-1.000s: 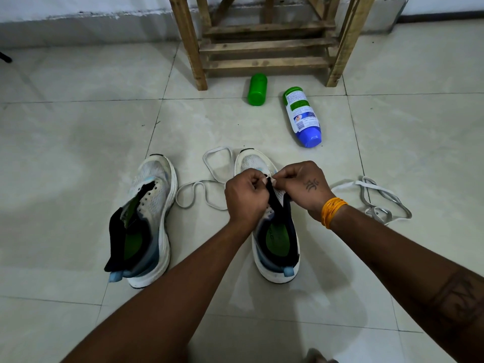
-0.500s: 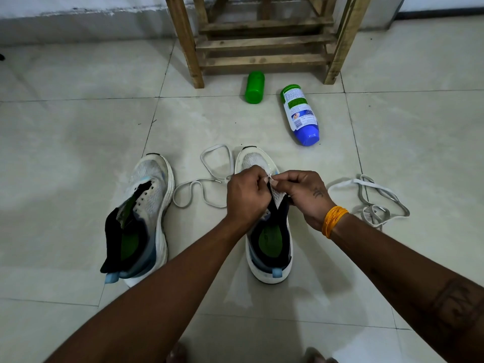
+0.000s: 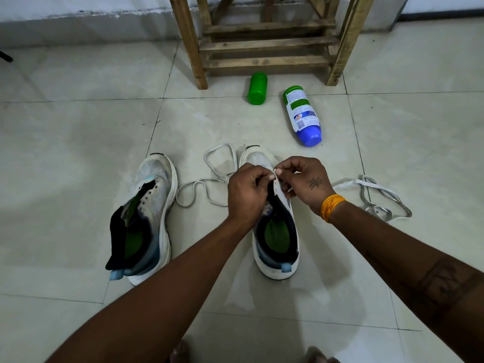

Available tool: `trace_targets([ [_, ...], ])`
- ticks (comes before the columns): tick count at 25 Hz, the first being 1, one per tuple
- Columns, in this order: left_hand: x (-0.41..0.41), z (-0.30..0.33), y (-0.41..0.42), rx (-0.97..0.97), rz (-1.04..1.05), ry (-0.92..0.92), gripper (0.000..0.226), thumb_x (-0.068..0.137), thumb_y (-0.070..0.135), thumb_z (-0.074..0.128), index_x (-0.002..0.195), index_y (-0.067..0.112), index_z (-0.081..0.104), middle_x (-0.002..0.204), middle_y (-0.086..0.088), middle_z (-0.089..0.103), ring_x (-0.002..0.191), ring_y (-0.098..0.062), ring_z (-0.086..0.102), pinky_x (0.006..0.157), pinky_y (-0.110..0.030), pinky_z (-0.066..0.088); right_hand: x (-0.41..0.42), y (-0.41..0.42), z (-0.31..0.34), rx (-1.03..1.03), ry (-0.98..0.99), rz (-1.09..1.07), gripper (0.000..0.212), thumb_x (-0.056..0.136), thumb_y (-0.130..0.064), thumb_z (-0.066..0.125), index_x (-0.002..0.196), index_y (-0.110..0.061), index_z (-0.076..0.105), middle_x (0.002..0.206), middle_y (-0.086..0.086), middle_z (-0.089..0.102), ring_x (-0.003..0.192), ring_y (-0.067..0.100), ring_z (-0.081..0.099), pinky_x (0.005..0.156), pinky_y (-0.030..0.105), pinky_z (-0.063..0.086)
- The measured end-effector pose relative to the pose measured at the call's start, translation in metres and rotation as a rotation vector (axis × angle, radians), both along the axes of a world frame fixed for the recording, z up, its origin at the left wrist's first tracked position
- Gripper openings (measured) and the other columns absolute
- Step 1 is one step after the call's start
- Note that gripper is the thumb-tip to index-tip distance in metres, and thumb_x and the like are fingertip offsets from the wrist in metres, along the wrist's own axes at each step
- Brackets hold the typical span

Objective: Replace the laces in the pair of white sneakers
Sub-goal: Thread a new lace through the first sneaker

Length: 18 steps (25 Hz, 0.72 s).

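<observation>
Head view, near to far: two forearms reach out over the tiled floor (image 3: 78,142), an orange band (image 3: 332,207) on the right wrist. Both hands meet over the right shoe (image 3: 277,239), which sits toe-away between them. Left hand (image 3: 246,195) curled at the eyelet area, fingers closed on what looks like the lace or the shoe's edge; cannot tell which. Right hand (image 3: 305,183) pinches a white lace tip between thumb and forefinger, other fingers loosely bent. Step in hand, by my reading: threading a lace through the front eyelets of this shoe. Next move calls for steadying the eyelet flap and feeding the tip cleanly through the hole, then drawing slack. Left shoe (image 3: 149,213) lies beside it, unlaced, tongue flopped out. A thin lace (image 3: 207,183) loops between the shoes; a flat lace (image 3: 377,197) is heaped to the right. Farther off, a green bottle (image 3: 258,88) and a blue bottle (image 3: 303,116) lie down, then a wooden stand (image 3: 267,43) by the wall.
</observation>
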<state>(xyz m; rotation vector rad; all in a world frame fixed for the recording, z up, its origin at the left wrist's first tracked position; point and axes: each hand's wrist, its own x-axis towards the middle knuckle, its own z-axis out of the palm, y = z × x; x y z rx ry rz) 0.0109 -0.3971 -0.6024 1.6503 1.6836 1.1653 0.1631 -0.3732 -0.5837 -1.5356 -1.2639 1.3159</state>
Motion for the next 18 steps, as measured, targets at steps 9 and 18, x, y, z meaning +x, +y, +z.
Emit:
trace_targets([
  [9,0.003,0.005,0.001,-0.034,0.053,-0.008,0.004,0.085,0.013,0.077,0.083,0.014,0.074,0.081,0.006,0.068,0.078,-0.010,0.064,0.077,-0.038,0.052,0.003,0.008,0.003,0.237,-0.319,0.215,0.012,0.096,-0.015,0.059,0.087,-0.019,0.065,0.071,0.001,0.066,0.060,0.026,0.065,0.061,0.048,0.060],
  [18,-0.018,0.012,-0.060,0.034,-0.068,0.386,0.041,0.081,0.051,0.064,0.101,0.016,0.063,0.098,0.003,0.061,0.095,-0.019,0.058,0.077,-0.037,0.050,0.017,-0.002,0.003,-0.066,0.130,-0.040,0.010,0.107,-0.014,0.040,0.104,-0.008,0.047,0.087,0.023,0.069,0.061,0.030,0.066,0.058,0.038,0.059],
])
